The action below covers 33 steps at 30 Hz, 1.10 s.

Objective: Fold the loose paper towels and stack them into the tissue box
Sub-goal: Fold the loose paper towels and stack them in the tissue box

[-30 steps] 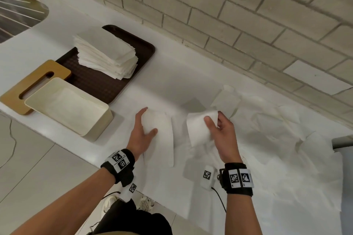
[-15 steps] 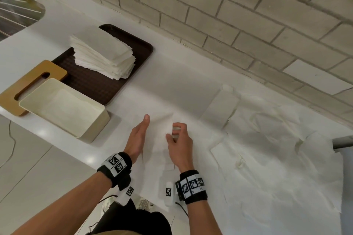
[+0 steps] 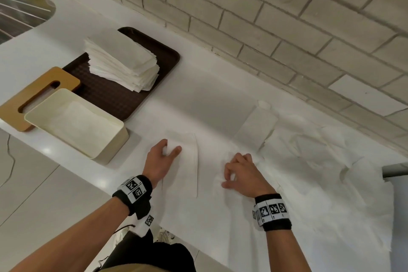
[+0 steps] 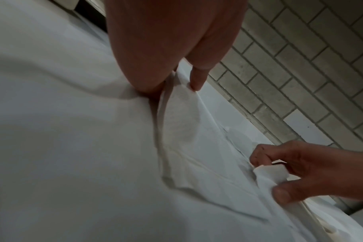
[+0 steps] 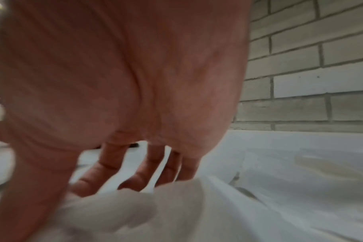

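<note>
A folded paper towel (image 3: pixel 187 172) lies near the counter's front edge, and my left hand (image 3: pixel 171 147) pinches its far left corner between thumb and fingers. The left wrist view shows that towel (image 4: pixel 182 122) lifted at the edge under my left hand (image 4: pixel 182 78). Just to the right, my right hand (image 3: pixel 229 174) has its fingers curled round a bunched loose towel (image 4: pixel 269 173). In the right wrist view its fingers (image 5: pixel 135 172) dig into the white paper (image 5: pixel 176 204). The open cream tissue box (image 3: pixel 110 150) stands to the left, holding flat towels.
A wooden lid (image 3: pixel 33 95) lies behind the box. A brown tray (image 3: pixel 110 99) carries a tall stack of folded towels (image 3: pixel 121 62). Loose towels (image 3: pixel 320 161) cover the counter's right side below the brick wall. A grey bar (image 3: pixel 395 170) juts in at the right edge.
My right hand laid the lifted towel half over onto the left one, then moved right and took hold of a loose towel. My left hand stayed on the folded towel.
</note>
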{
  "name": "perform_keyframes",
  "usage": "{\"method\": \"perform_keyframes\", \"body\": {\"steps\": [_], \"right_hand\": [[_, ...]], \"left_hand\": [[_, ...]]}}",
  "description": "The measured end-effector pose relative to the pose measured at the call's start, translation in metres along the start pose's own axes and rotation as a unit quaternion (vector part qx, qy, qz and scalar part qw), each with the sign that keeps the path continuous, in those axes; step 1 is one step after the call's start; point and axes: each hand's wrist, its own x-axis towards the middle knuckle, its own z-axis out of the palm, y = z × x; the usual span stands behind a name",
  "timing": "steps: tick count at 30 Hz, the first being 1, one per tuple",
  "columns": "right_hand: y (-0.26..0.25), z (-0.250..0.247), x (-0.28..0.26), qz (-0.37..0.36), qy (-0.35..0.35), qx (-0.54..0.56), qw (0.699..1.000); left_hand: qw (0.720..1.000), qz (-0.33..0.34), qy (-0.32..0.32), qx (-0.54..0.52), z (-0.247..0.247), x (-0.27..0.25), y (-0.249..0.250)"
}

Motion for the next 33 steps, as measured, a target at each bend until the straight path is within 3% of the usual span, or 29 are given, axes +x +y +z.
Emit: {"method": "perform_keyframes", "body": {"steps": [4,7,10,13,17,20,23,25,27,31,33], "right_hand": [[-0.024,-0.024,-0.007,-0.087,-0.031,0.213,0.973],[-0.063,-0.028,0.005,-0.125,0.050,0.367,0.920],[-0.103,-0.012,0.033,-0.052,0.150,0.475,0.865],[-0.125,0.016,0.064,0.048,0.188,0.457,0.868],[-0.132,0.042,0.085,0.106,0.207,0.415,0.880],[-0.129,0.049,0.087,0.116,0.232,0.422,0.869],[-0.134,0.049,0.079,0.103,0.243,0.391,0.882],[-0.133,0.046,0.069,0.122,0.268,0.376,0.878],[-0.134,0.041,0.053,0.140,0.237,0.380,0.883],[-0.141,0.048,0.032,-0.007,0.142,0.346,0.928],[-0.146,0.043,0.025,-0.055,0.140,0.350,0.925]], "left_hand": [[0.999,0.020,0.006,-0.026,-0.003,-0.005,0.011],[0.998,0.019,-0.011,-0.059,0.000,-0.010,0.015],[0.997,-0.003,-0.016,-0.077,0.001,-0.013,0.019],[0.991,-0.037,-0.032,-0.125,0.001,-0.016,0.022],[0.986,-0.064,-0.040,-0.147,-0.002,-0.022,0.032],[0.993,-0.048,-0.018,-0.106,-0.002,-0.021,0.029],[1.000,-0.008,-0.013,-0.026,0.003,-0.024,0.029],[0.999,0.028,-0.004,-0.046,0.005,-0.030,0.035],[0.992,0.057,-0.015,-0.115,0.006,-0.033,0.041],[0.967,0.015,-0.032,-0.251,0.005,-0.036,0.046],[0.966,0.024,-0.017,-0.255,0.001,-0.037,0.051]]}}
